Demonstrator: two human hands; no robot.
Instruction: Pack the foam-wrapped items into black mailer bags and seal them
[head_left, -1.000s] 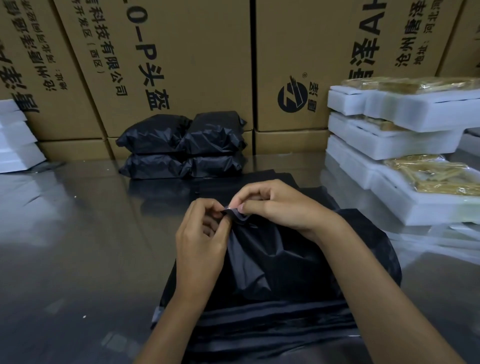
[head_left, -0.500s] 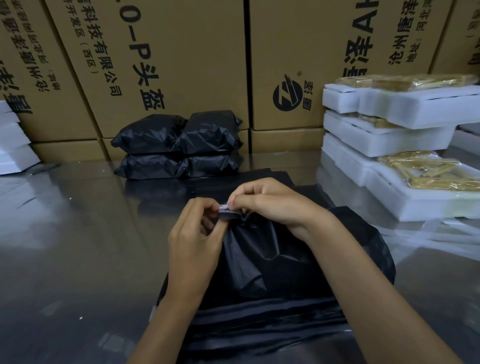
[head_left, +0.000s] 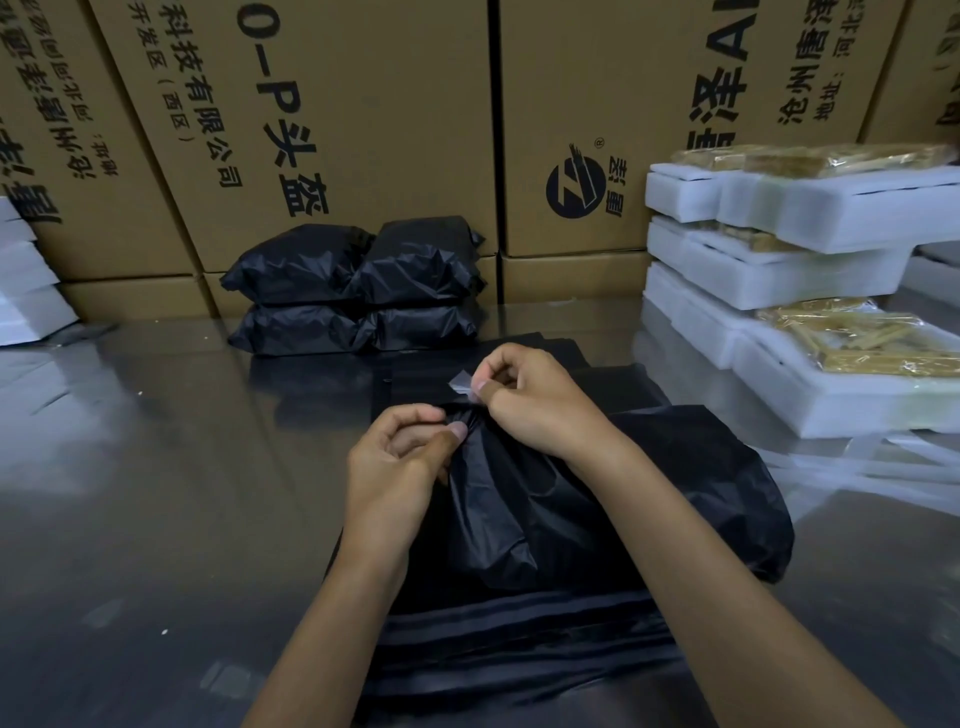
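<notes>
Here, a filled black mailer bag (head_left: 597, 499) lay at the center of the shiny metal table (head_left: 156, 493), resting on a flat stack of empty black bags (head_left: 519, 639) that reached toward 6 o'clock. The left hand (head_left: 400, 457) had its fingers curled and pinched the gathered mouth of the bag between thumb and forefinger, at about 10 o'clock from the bag's bulk. The right hand (head_left: 535, 395), just beyond it toward 1 o'clock and nearly touching it, pinched a small pale strip (head_left: 462, 383) at the bag's top edge, its fingers bent tightly around that strip; whether the strip was a peel-off liner or tape could not be told.

At 12 o'clock from the hands, 4 sealed black parcels (head_left: 353, 291) sat in 2 layers of 2 against the wall of cardboard boxes (head_left: 363, 130) printed with black characters. At 2 o'clock, white foam trays (head_left: 779, 270) stood stacked in several layers, with bundles of golden items in clear wrap (head_left: 857, 343) lying in the top of the nearest tray and another bundle on the uppermost tray. At 9 o'clock, at the frame's left edge, more white foam pieces (head_left: 26, 291) were piled on the table.
</notes>
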